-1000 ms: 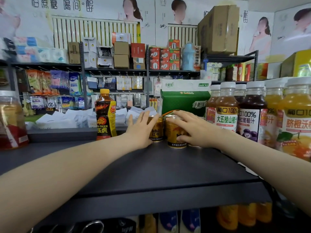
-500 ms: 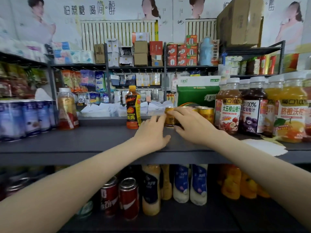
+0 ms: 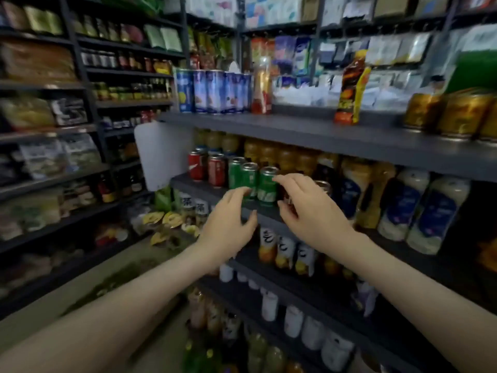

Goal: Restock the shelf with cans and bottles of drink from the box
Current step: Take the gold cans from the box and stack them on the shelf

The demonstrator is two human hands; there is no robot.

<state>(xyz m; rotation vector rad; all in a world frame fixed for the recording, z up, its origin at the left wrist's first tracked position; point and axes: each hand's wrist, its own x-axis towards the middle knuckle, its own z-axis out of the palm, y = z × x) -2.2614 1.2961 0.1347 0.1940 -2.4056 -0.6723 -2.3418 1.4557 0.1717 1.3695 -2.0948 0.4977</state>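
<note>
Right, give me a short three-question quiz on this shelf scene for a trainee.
1. True or false: the gold metal cans stand on the grey top shelf.
2. Which stand just left of the green metal cans? A red metal cans, B blue metal cans, C white plastic bottles.
3. What do the left hand and right hand hold?
Key: 1 true; 2 A; 3 nothing.

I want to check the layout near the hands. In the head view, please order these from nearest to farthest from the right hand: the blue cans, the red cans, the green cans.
1. The green cans: just left of the right hand, on the second shelf.
2. The red cans: further left on that shelf.
3. The blue cans: up and left, on the top shelf.
</note>
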